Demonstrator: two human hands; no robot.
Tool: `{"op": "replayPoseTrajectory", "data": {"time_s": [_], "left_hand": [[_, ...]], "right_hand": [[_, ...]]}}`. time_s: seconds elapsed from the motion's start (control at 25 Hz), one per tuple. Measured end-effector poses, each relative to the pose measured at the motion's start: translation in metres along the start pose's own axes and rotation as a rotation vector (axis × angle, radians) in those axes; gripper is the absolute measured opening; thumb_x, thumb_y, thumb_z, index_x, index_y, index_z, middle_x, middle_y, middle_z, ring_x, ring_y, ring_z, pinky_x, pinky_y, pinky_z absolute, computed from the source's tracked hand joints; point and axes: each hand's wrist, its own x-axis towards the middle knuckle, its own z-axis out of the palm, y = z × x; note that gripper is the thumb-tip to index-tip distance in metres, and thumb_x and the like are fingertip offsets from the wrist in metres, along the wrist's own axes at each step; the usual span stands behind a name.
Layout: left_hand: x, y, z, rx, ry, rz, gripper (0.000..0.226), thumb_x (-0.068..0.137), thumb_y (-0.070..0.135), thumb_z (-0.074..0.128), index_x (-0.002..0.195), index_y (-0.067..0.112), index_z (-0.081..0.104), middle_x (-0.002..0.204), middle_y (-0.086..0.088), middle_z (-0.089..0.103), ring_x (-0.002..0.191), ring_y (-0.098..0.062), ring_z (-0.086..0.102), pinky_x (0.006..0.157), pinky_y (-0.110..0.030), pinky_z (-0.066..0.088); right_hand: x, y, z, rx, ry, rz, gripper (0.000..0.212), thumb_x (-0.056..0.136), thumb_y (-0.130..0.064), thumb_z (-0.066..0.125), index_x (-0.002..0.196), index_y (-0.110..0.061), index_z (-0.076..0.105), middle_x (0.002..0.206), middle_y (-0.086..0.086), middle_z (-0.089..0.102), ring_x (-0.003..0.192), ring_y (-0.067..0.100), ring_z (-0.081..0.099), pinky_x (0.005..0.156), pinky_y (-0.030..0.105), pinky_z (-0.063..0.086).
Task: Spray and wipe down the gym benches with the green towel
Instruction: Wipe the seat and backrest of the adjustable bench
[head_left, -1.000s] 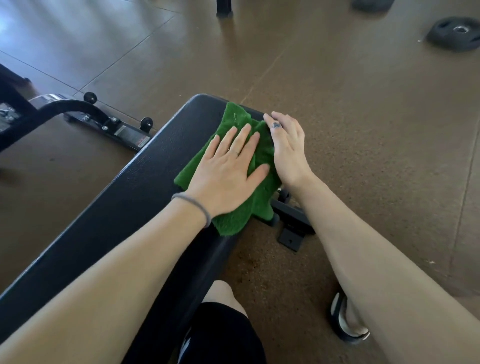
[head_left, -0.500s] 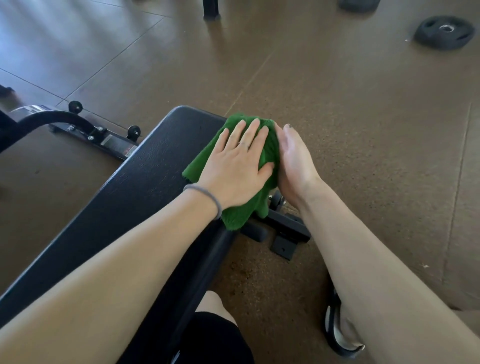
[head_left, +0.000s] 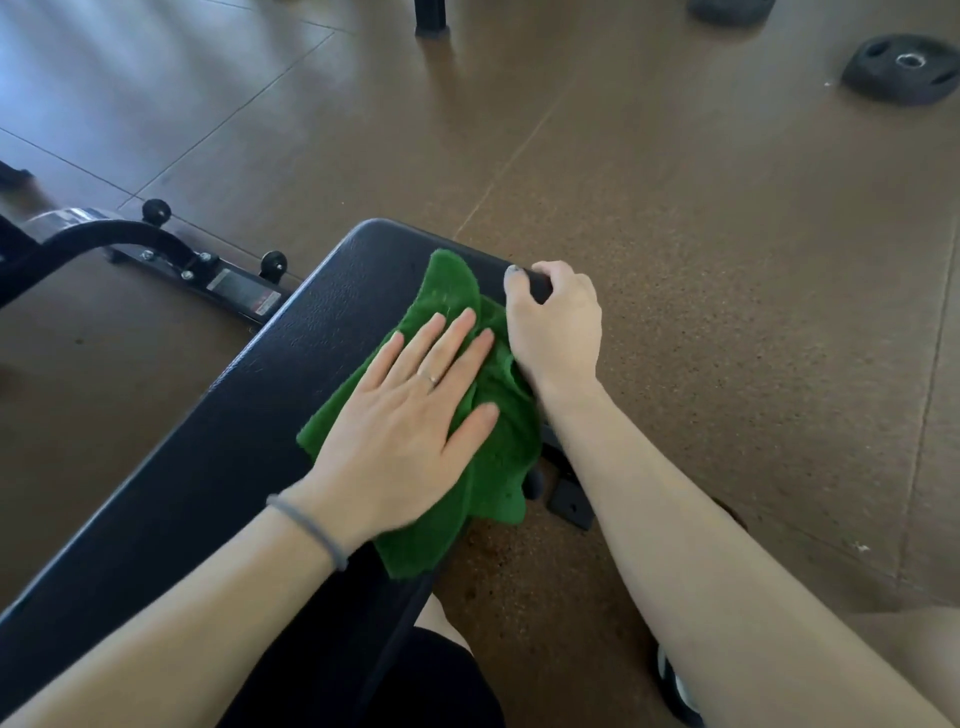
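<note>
At far left, a curved black frame bar of another machine, with a bolted base rail carrying small black knobs, standing on the brown floor. Next, the black padded bench, running from lower left up to a rounded end near centre. On its pad, toward the right edge, the green towel, crumpled, one corner pointing to the bench end, the near part hanging over the side. Pressed flat on the towel, the left hand, fingers spread and extended, gripping nothing, ring on one finger, grey band at the wrist. Just right, touching the towel's edge, the right hand, curled over the bench's right rim, thumb on top. Far upper right, a black weight plate lying on the floor.
</note>
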Motion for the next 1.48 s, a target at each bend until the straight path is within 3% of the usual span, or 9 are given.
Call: {"op": "replayPoseTrajectory", "data": {"time_s": [0.12,0.2,0.36,0.48,0.72,0.84,1.0,1.2,1.48], "left_hand": [[0.058,-0.017,-0.002,-0.028,0.043,-0.034,0.064,0.104,0.057,0.013,0.164,0.034,0.008,0.172,0.012,-0.001,0.159,-0.01,-0.003,0.128,-0.032,-0.006],[0.094,-0.025,-0.007,-0.053,0.018,-0.083,0.061,0.107,0.052,0.018,0.165,0.032,0.009,0.173,0.009,0.001,0.159,-0.012,-0.002,0.128,-0.034,-0.004],[0.06,-0.027,-0.005,-0.021,0.016,-0.121,0.067,0.105,0.057,0.013,0.165,0.028,0.004,0.173,0.007,-0.005,0.159,-0.015,-0.007,0.129,-0.037,-0.006],[0.009,-0.032,0.0,0.008,0.005,-0.061,0.072,0.099,0.064,0.005,0.164,0.034,0.001,0.171,0.014,-0.008,0.158,-0.01,-0.009,0.127,-0.033,-0.009],[0.101,-0.084,-0.012,-0.087,0.065,-0.255,0.061,0.107,0.057,0.021,0.164,0.036,0.013,0.173,0.012,0.005,0.159,-0.011,0.001,0.129,-0.038,0.001],[0.086,-0.095,-0.01,-0.115,0.063,-0.378,0.062,0.106,0.059,0.021,0.164,0.038,0.013,0.172,0.011,0.008,0.158,-0.016,0.01,0.127,-0.041,0.013],[0.011,-0.108,-0.006,-0.17,0.051,-0.603,0.062,0.105,0.058,0.025,0.163,0.038,0.015,0.164,0.001,0.03,0.146,-0.031,0.034,0.115,-0.047,0.032],[-0.076,-0.087,0.007,-0.044,0.067,-0.643,0.062,0.107,0.05,0.021,0.164,0.025,0.02,0.169,-0.011,0.02,0.154,-0.032,0.019,0.128,-0.046,0.012],[0.072,-0.083,-0.003,-0.068,0.072,-0.537,0.068,0.107,0.052,0.02,0.164,0.016,0.014,0.17,-0.015,0.016,0.153,-0.036,0.022,0.126,-0.047,0.015]], "right_hand": [[0.008,0.003,0.007,0.04,0.079,0.022,0.036,0.105,-0.039,0.045,0.074,-0.026,0.058,0.1,0.008,0.065,0.08,0.017,0.056,0.068,0.032,0.036],[0.008,0.003,0.006,0.078,0.091,0.037,0.042,0.107,-0.035,0.039,0.067,-0.027,0.047,0.094,0.011,0.066,0.078,0.02,0.055,0.069,0.036,0.04],[0.005,0.001,0.007,0.093,0.111,0.052,0.039,0.107,-0.029,0.034,0.089,-0.017,0.067,0.106,0.008,0.069,0.096,0.024,0.062,0.09,0.042,0.049],[0.005,-0.001,0.007,0.064,0.133,0.056,0.042,0.109,-0.03,0.032,0.103,-0.015,0.071,0.11,0.007,0.07,0.101,0.025,0.062,0.09,0.039,0.047],[0.007,0.0,0.008,0.073,0.155,0.037,0.039,0.107,-0.025,0.033,0.094,-0.017,0.069,0.098,0.006,0.072,0.094,0.023,0.063,0.088,0.038,0.048],[0.006,-0.002,0.006,0.068,0.154,0.053,0.039,0.107,-0.024,0.034,0.093,-0.017,0.069,0.098,0.002,0.072,0.093,0.02,0.063,0.083,0.035,0.047],[0.003,-0.005,0.007,0.067,0.151,0.075,0.035,0.107,-0.026,0.034,0.09,-0.023,0.065,0.099,-0.001,0.071,0.093,0.018,0.064,0.081,0.033,0.048],[0.004,-0.004,0.008,0.068,0.159,0.087,0.038,0.106,-0.026,0.035,0.1,-0.017,0.072,0.104,0.001,0.072,0.096,0.017,0.064,0.085,0.033,0.049],[0.005,-0.002,0.009,0.084,0.156,0.069,0.043,0.106,-0.025,0.033,0.111,-0.014,0.075,0.114,0.001,0.073,0.107,0.019,0.064,0.099,0.038,0.049]]}}
